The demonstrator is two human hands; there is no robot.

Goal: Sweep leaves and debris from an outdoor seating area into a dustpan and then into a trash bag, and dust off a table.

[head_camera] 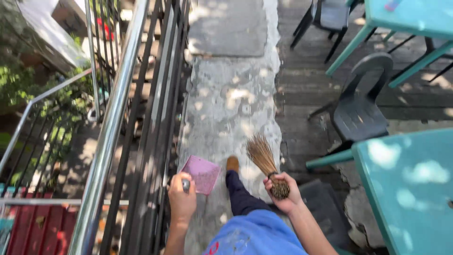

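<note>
My left hand [181,196] grips the metal handle of a pink dustpan [203,173], whose pan points forward over the grey concrete walkway [231,89]. My right hand [283,191] holds a short straw hand broom [265,160] by its bound end, bristles fanned out and pointing away from me. Between the two hands, my leg in dark trousers and a brown shoe [232,164] steps onto the concrete. A blue garment covers my lap at the bottom of the head view.
A steel handrail with dark bars [113,127] runs along the left, with a drop to greenery and red boards beyond. To the right stand teal tables [410,184] and dark plastic chairs [361,108] on worn wooden decking.
</note>
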